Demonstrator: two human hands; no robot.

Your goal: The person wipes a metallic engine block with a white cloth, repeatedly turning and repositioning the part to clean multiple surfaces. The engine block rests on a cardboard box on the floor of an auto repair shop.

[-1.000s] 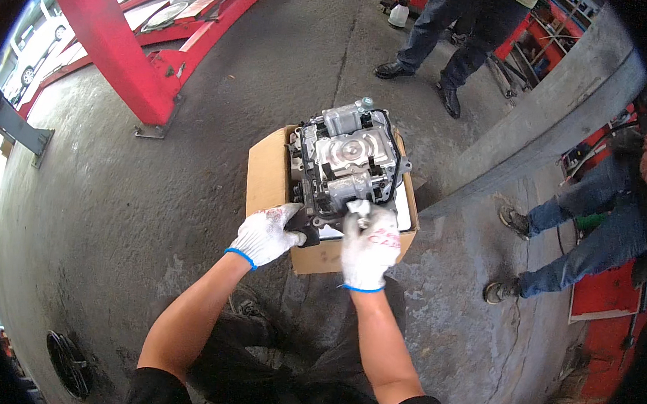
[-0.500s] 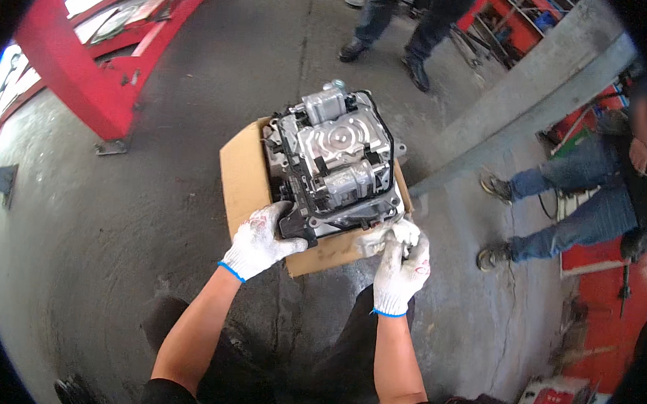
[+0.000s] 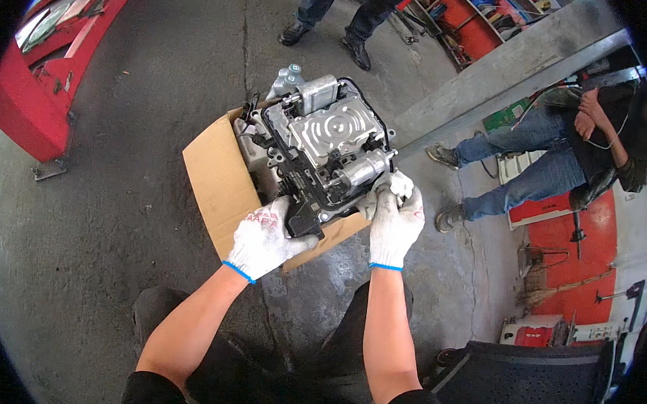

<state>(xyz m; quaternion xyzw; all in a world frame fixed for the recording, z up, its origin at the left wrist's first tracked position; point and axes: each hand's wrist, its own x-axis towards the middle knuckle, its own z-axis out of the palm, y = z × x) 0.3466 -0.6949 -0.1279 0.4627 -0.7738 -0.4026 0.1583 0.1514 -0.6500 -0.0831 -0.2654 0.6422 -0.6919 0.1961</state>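
A metal transmission valve body (image 3: 340,132), with silver cylinders and a black frame, sits in an open cardboard box (image 3: 216,183) on the floor before me. My left hand (image 3: 265,235), in a white knit glove, grips the black housing at its near left corner, thumb in front and fingers behind. At the near right corner, my gloved right hand (image 3: 397,226) is closed on a crumpled whitish cloth (image 3: 371,203), pressed against the unit's edge. The fingertips there are partly hidden by the cloth.
Grey-capped bottles (image 3: 287,79) stand just behind the box. A metal post (image 3: 489,86) rises at right, a red lift column (image 3: 27,99) at left. One person (image 3: 351,16) stands ahead; another (image 3: 537,149) is at right. A black ridged panel (image 3: 525,381) lies lower right.
The view has shifted, and the unit and box appear farther left and slightly turned. My right hand has moved up along the unit's right edge with the cloth. My left hand keeps its grip.
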